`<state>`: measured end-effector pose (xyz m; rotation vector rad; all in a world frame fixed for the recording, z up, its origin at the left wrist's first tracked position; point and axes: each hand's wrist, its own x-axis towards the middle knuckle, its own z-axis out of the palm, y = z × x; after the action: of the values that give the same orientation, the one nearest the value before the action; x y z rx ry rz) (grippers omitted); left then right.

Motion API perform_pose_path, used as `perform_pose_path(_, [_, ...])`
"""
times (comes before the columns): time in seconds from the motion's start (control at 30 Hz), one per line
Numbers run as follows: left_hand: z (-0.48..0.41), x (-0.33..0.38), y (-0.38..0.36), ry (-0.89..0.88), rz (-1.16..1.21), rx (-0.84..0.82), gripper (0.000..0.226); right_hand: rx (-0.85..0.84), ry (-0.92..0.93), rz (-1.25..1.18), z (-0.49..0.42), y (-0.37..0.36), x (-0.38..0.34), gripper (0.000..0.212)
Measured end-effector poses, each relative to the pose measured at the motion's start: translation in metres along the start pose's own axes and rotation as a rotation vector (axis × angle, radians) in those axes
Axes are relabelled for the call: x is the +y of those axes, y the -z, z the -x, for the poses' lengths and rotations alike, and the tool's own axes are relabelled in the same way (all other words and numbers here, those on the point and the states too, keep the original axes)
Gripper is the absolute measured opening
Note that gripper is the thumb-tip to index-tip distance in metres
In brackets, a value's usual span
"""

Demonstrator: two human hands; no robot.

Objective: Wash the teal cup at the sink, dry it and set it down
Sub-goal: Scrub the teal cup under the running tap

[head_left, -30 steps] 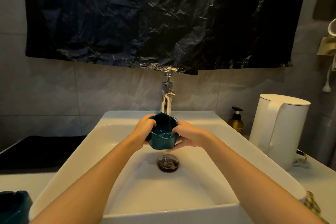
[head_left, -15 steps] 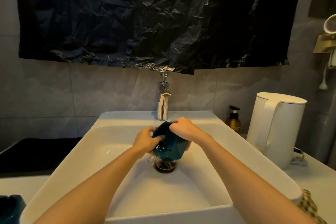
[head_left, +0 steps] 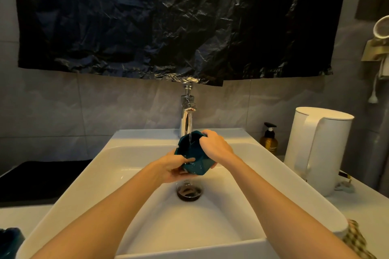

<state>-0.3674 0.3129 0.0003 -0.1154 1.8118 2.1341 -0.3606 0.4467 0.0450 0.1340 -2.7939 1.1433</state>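
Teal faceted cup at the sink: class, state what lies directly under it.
Under the teal faceted cup, the left hand holds its base; lower down sits the dark round drain in the white ceramic sink. The cup's underside and the hand's contact there are hidden.

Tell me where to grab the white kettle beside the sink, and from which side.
Grip the white kettle by its tall loop handle, curling the fingers through the gap. Come from the sink side: the kettle stands upright with the handle turned towards the basin and the camera, and its smooth, wide body probably offers a poorer hold.
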Motion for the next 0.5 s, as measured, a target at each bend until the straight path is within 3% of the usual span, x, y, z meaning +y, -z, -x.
perform_pose_path(0.17, [0.003,0.001,-0.005,-0.059,-0.055,0.202,0.047,-0.054,0.096,-0.092,-0.002,-0.006,0.002,0.044])
perform_pose_path(0.33, [0.002,0.005,0.0,-0.107,0.014,0.388,0.03,-0.12,0.133,-0.141,0.0,-0.014,-0.002,0.041])
perform_pose_path(0.5, [0.008,0.009,0.001,-0.089,-0.028,0.251,0.05,0.006,0.164,-0.088,0.0,-0.014,-0.001,0.038])
